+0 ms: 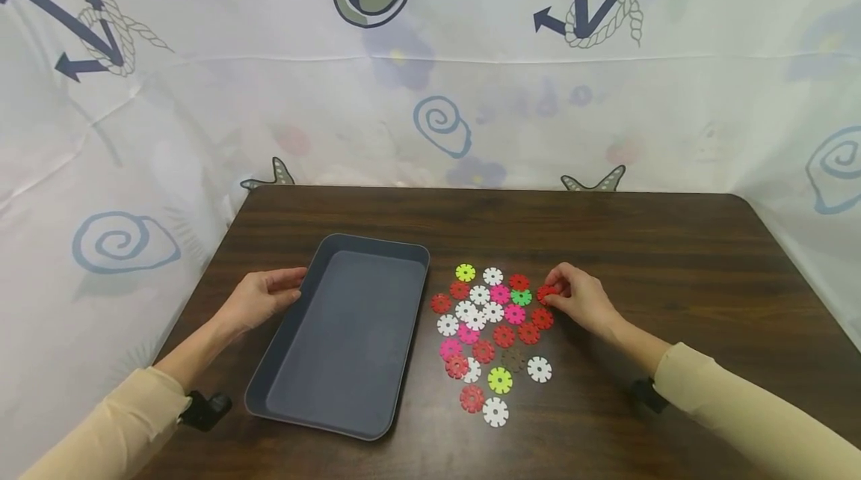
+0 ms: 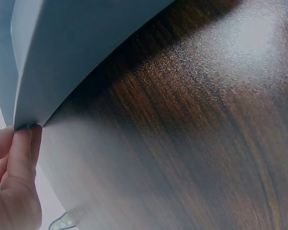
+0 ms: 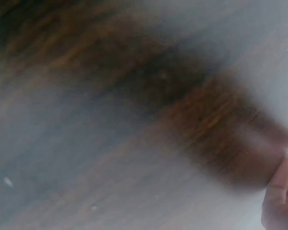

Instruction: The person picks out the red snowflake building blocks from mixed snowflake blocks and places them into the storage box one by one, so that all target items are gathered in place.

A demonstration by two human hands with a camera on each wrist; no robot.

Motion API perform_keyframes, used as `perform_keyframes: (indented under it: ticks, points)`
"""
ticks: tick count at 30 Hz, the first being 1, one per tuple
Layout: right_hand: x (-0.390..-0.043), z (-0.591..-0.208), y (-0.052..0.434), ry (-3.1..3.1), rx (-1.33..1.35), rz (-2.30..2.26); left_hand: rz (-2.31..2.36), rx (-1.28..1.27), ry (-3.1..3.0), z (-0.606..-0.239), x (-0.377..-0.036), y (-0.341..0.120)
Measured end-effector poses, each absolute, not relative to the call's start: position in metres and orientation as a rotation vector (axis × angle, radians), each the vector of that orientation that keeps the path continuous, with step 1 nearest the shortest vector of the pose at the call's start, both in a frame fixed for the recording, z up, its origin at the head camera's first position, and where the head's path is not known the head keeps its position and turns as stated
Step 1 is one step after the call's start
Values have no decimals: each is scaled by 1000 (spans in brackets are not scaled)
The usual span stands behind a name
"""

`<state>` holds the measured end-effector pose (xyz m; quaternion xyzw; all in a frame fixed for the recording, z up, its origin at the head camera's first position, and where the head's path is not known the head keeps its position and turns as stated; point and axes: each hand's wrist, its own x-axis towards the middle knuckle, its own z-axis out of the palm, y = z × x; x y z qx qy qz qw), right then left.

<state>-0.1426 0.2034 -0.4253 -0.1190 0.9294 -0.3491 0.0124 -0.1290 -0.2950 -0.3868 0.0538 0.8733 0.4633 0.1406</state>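
Observation:
A dark grey rectangular tray point(image 1: 343, 338) lies on the table, left of centre. My left hand point(image 1: 265, 297) holds its left wall near the far end; the left wrist view shows the fingertips point(image 2: 24, 136) against the outer wall at the rim. Right of the tray, several flat notched plastic discs point(image 1: 504, 336) are spread in red, pink, white, yellow-green, green and brown, some overlapping. At the pile's right edge, my right hand point(image 1: 580, 299) pinches a red notched disc point(image 1: 546, 293) between thumb and fingers. The right wrist view shows only part of that hand point(image 3: 281, 201), blurred.
The dark wood-grain table point(image 1: 673, 263) extends to the right and behind the pile. A pale curtain point(image 1: 296, 106) with sea motifs hangs behind and beside it. Two discs, a white disc point(image 1: 495, 412) and a red disc point(image 1: 471, 398), lie nearest the front.

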Motion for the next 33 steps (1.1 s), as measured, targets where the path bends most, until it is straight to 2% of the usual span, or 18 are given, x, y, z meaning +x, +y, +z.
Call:
perform_keyframes:
  ticks: [9,14,28,33]
  points:
    - [-147,-420,206,2717,-254,-1362,1351,143,2511,-386,-128,-295]
    - [-150,-409,190,2565,-212,-1544,1357,142,2507,-387,-128,-295]
    - [-161,-368,76,2308,-282,-1753,1357,128,2514,-385,-127,-293]
    - [-170,-360,32,2190,-211,-1856,1379,133,2502,-385,-126,-292]
